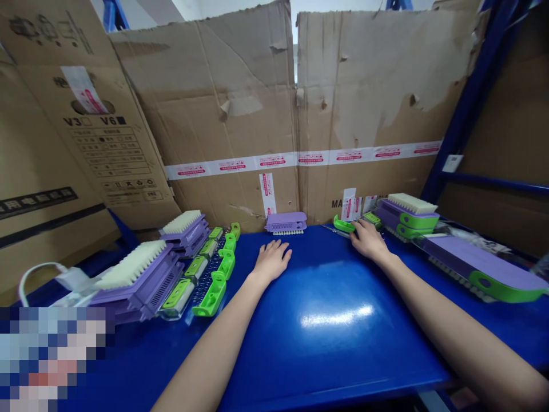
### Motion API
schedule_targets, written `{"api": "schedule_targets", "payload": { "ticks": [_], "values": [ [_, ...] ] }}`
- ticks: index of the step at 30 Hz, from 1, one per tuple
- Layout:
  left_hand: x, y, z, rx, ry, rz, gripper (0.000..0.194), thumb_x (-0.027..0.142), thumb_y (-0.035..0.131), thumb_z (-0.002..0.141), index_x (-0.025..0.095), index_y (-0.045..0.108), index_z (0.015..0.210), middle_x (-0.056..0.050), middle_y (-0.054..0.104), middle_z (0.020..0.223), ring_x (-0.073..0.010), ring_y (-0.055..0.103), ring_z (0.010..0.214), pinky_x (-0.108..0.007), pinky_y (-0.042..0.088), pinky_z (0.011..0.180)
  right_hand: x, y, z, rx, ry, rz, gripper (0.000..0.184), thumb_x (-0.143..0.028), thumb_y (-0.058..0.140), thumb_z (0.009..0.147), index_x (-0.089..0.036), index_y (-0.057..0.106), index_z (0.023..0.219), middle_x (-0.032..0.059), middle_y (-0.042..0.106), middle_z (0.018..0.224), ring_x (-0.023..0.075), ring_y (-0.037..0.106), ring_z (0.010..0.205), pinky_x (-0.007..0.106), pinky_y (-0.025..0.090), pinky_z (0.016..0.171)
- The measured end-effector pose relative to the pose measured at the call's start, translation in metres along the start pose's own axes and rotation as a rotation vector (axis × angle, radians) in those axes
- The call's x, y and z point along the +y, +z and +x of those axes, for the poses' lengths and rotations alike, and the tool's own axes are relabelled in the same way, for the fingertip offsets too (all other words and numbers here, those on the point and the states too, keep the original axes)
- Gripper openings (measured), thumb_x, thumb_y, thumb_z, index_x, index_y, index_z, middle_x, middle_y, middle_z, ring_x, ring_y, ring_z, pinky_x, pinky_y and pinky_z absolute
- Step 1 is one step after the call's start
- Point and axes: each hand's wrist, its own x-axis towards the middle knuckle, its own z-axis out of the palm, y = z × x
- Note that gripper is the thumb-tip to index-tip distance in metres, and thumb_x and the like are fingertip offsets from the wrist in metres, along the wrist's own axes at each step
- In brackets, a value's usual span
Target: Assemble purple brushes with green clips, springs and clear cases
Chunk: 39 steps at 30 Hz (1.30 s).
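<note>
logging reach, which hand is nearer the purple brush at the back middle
Left: left hand is just in front of the purple brush; right hand is farther off, to its right.

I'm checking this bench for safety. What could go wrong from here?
The right hand is close to the stacked purple brushes, so a sideways move might knock them.
On the other side, a row of green pieces lies beside the left forearm; a careless sweep might scatter them.
</note>
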Motion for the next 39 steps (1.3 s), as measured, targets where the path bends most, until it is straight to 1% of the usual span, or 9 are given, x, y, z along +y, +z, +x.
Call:
{"api": "schedule_targets", "payload": {
  "ticks": [5, 10, 15, 22, 25, 33, 39],
  "values": [
    [-0.0004, 0.0015, 0.0004, 0.011, 0.004, -0.01, 0.047, 0.042, 0.028, 0.094, 0.021, 0.049, 0.131, -0.012, 0.045, 0.14, -0.0283, 0.037, 0.132, -0.047, 0.028, 0.107, -0.0011, -0.0013, -0.0004, 0.007, -0.002, -0.007, 0.044, -0.028, 0.038, 0.088, -0.008, 0.053, 0.125, 0.0191, 0.048, 0.132, 0.0324, 0.044, 0.118, 0.043, 0.04, 0.096],
    [-0.001, 0.0022, 0.0003, 0.008, 0.001, -0.016, 0.047, 0.042, 0.028, 0.094, 0.021, 0.049, 0.131, -0.011, 0.044, 0.141, -0.0277, 0.037, 0.132, -0.048, 0.028, 0.107, -0.0018, -0.0027, 0.0, 0.018, -0.021, -0.008, 0.043, -0.029, 0.038, 0.088, -0.013, 0.054, 0.124, 0.0165, 0.053, 0.126, 0.031, 0.046, 0.113, 0.041, 0.041, 0.092],
    [-0.0008, 0.0014, 0.0004, 0.004, -0.001, -0.008, 0.047, 0.042, 0.028, 0.094, 0.021, 0.049, 0.131, -0.012, 0.044, 0.141, -0.0276, 0.037, 0.132, -0.047, 0.028, 0.107, -0.0033, -0.0047, -0.0006, 0.009, -0.027, -0.001, 0.044, -0.03, 0.039, 0.088, -0.015, 0.053, 0.126, 0.0165, 0.053, 0.123, 0.0315, 0.045, 0.113, 0.041, 0.041, 0.09],
    [0.0002, 0.0003, 0.0, 0.002, 0.002, 0.003, 0.047, 0.041, 0.028, 0.094, 0.02, 0.049, 0.131, -0.012, 0.045, 0.14, -0.0277, 0.037, 0.132, -0.047, 0.029, 0.107, -0.0019, 0.0, -0.0013, -0.029, -0.029, -0.012, 0.046, -0.032, 0.041, 0.087, -0.018, 0.053, 0.129, 0.0163, 0.049, 0.129, 0.0324, 0.042, 0.118, 0.043, 0.04, 0.093],
    [0.0002, 0.0002, -0.0003, 0.004, 0.002, 0.001, 0.047, 0.042, 0.028, 0.094, 0.021, 0.049, 0.131, -0.012, 0.045, 0.14, -0.0278, 0.037, 0.132, -0.047, 0.028, 0.107, -0.0022, -0.0003, -0.0015, -0.044, -0.031, -0.016, 0.046, -0.034, 0.041, 0.087, -0.018, 0.053, 0.129, 0.0164, 0.05, 0.127, 0.0326, 0.043, 0.116, 0.043, 0.04, 0.092],
    [-0.0002, 0.0008, 0.0004, 0.006, 0.002, -0.02, 0.046, 0.041, 0.029, 0.093, 0.021, 0.05, 0.13, -0.011, 0.045, 0.14, -0.0275, 0.037, 0.132, -0.048, 0.028, 0.107, -0.0061, -0.0051, -0.0032, -0.073, -0.039, -0.031, 0.047, -0.036, 0.04, 0.088, -0.024, 0.051, 0.131, 0.0153, 0.053, 0.118, 0.0314, 0.047, 0.108, 0.042, 0.041, 0.087],
    [0.0001, 0.0007, -0.0004, 0.011, 0.005, -0.014, 0.047, 0.041, 0.029, 0.094, 0.02, 0.049, 0.13, -0.012, 0.045, 0.14, -0.0281, 0.037, 0.132, -0.048, 0.028, 0.107, -0.0052, 0.0, -0.0038, -0.148, -0.032, -0.042, 0.048, -0.04, 0.039, 0.088, -0.029, 0.047, 0.134, 0.013, 0.054, 0.119, 0.0316, 0.046, 0.113, 0.045, 0.039, 0.09]
  ]
}}
